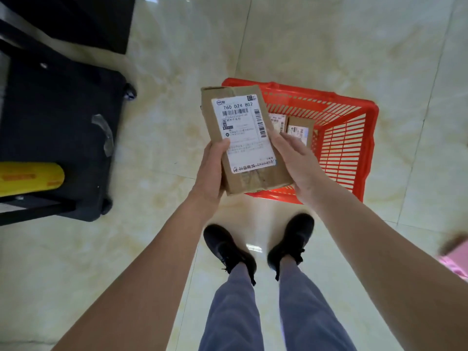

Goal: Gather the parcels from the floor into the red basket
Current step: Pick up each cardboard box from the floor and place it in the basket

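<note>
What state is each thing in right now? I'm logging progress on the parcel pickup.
cardboard parcel: lifted, label up, above the basket's near edge.
left hand: grips the parcel's left edge.
right hand: supports the parcel's right side.
red basket: on the floor, upright, open.
parcels in basket: lying flat inside.

The parcel point(243, 138) is brown cardboard with a white label point(244, 134) printed in black bars and text, and the basket point(347, 148) at two o'clock is bright red with slatted walls. The floor point(329, 41) is glossy cream tile veined in tan; the shoes point(228, 249) at six o'clock are black and the trousers point(311, 312) grey-blue. At nine o'clock a black case point(58, 127) sits beside a yellow roll point(30, 178) with orange print.
</note>
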